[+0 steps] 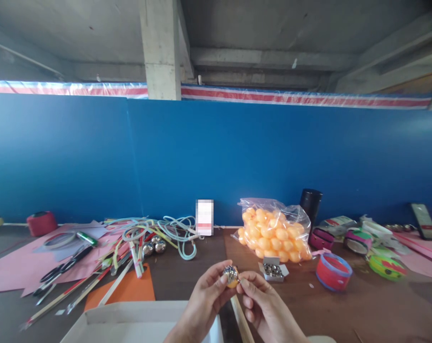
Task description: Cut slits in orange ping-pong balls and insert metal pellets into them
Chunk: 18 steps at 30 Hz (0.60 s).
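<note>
Between the fingers of my left hand [209,296] is an orange ping-pong ball [231,276], part of it covered with shiny silver studs and its lower side bare orange. My right hand [261,299] is pinched shut at the ball's right side, and what its fingertips hold is too small to make out. Just beyond the right hand lies an opened small box [273,271] full of silver metal pieces that look like thumbtacks. Behind it rests a clear plastic bag [273,233] filled with orange ping-pong balls.
Shiny silver balls [160,246], cords [173,226], wrapped sticks and scissors [62,266] clutter the left. A white tray [108,312] is by my left forearm. To the right are a black cylinder [311,205], a red-blue tape roll [333,272] and a phone [425,221].
</note>
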Motion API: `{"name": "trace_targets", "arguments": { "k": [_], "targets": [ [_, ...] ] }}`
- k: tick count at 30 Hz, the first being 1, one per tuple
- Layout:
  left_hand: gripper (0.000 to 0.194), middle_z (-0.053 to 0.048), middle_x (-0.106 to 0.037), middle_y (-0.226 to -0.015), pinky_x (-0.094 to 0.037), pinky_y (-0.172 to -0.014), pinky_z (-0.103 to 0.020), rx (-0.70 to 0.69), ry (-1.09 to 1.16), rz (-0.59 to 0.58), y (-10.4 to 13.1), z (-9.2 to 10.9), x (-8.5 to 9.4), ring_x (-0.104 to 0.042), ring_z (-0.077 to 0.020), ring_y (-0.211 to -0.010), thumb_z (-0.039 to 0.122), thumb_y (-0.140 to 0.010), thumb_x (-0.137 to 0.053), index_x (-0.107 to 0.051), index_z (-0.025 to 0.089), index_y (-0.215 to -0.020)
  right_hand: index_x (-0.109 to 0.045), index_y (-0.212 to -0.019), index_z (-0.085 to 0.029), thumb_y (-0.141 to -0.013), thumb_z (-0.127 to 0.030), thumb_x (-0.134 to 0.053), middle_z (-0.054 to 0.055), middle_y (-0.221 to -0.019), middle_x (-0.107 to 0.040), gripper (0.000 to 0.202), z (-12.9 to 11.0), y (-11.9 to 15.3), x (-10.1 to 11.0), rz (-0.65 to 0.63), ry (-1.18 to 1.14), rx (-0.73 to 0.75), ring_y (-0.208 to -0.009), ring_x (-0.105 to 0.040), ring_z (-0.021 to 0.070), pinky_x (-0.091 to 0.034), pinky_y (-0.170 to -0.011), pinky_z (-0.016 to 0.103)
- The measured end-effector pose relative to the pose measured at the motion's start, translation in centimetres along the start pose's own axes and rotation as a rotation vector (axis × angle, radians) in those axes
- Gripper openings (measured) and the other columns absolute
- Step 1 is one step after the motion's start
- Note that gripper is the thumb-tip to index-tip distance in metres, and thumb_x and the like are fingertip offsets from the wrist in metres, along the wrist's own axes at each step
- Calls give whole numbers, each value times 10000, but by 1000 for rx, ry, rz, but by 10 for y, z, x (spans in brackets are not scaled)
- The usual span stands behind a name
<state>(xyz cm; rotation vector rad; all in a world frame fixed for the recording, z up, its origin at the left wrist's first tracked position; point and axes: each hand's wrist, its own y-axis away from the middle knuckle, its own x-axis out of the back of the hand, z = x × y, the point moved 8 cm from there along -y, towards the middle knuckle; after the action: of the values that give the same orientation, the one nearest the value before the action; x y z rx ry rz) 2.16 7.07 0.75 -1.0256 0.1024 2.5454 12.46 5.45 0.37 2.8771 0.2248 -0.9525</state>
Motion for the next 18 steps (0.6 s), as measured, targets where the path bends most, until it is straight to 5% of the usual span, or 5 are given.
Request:
{"name": "trace_targets", "arguments": {
  "k": [18],
  "targets": [
    [391, -119, -647, -1027, -429, -848, -296, 1, 57, 21, 4, 9, 0, -612, -172, -895, 174, -771, -586, -572, 142, -1161, -627, -738, -156, -639, -329, -775, -37, -581, -535, 248, -3, 4, -10, -78, -7, -24, -430, -380, 32, -348, -396, 150]
  ]
}}
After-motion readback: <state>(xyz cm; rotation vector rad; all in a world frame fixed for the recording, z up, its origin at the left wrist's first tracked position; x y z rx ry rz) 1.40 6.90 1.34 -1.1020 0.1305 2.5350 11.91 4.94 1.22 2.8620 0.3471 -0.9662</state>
